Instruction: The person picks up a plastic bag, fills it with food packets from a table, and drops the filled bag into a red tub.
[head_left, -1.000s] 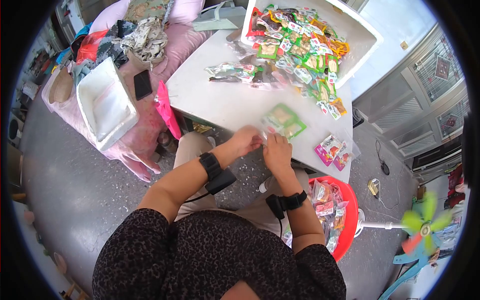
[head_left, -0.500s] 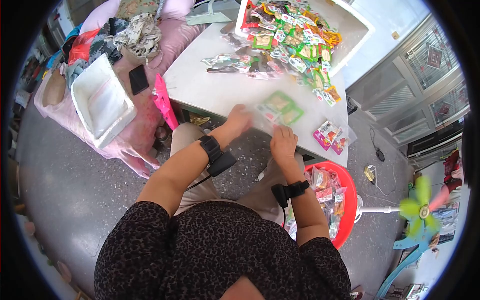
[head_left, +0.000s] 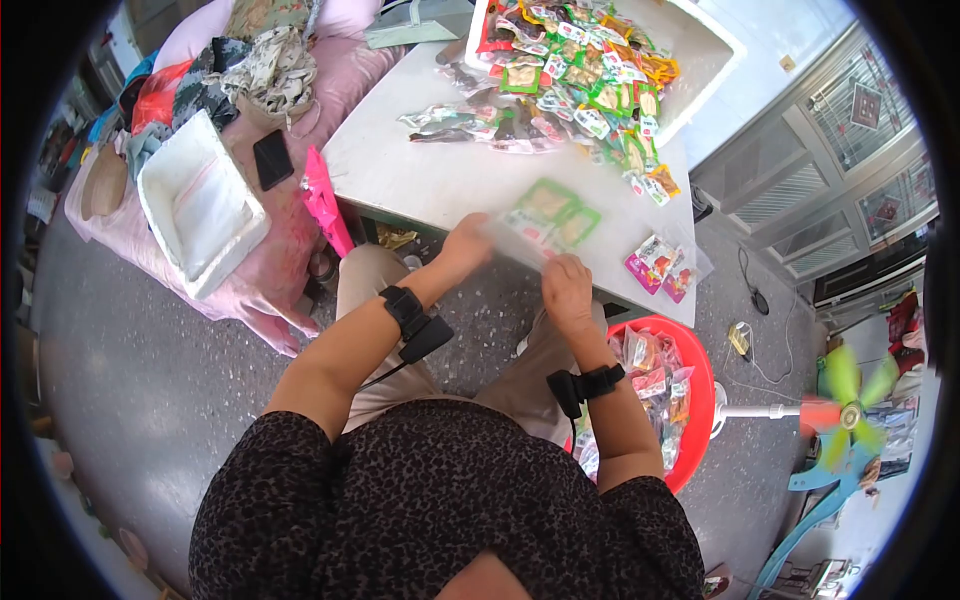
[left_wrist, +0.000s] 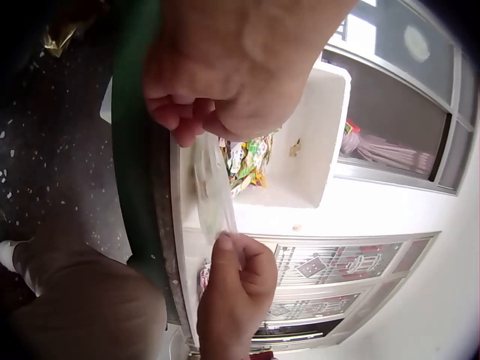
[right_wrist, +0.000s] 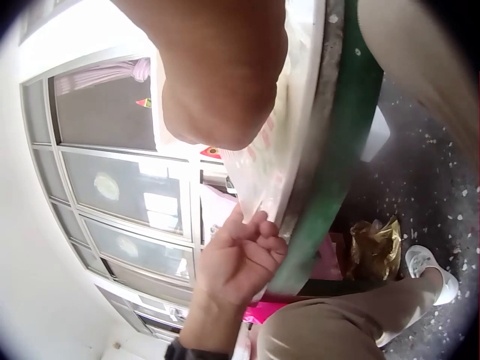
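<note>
A clear plastic bag (head_left: 522, 238) with green-edged food packets (head_left: 548, 200) spans the space between both hands at the table's near edge. My left hand (head_left: 466, 246) pinches its left corner, its fingertips blurred in the head view. The right hand (head_left: 568, 292) grips the opposite corner; in the left wrist view its thumb and curled fingers (left_wrist: 251, 264) close on the film. From the right wrist side, the left fingers (right_wrist: 259, 238) curl at the bag's corner. The packets lie over the white tabletop, beyond the hands.
A white foam box (head_left: 700, 92) heaped with colourful snack packets stands at the table's far end. Pink-and-white packets (head_left: 652, 262) lie to the right, above a red basin (head_left: 702, 400) of bagged goods. An empty foam box (head_left: 205, 210) and phone (head_left: 272, 160) rest on the pink bed.
My hands have drawn apart, the left going left, so the bag's near edge now stretches between them. The head view has shifted slightly.
</note>
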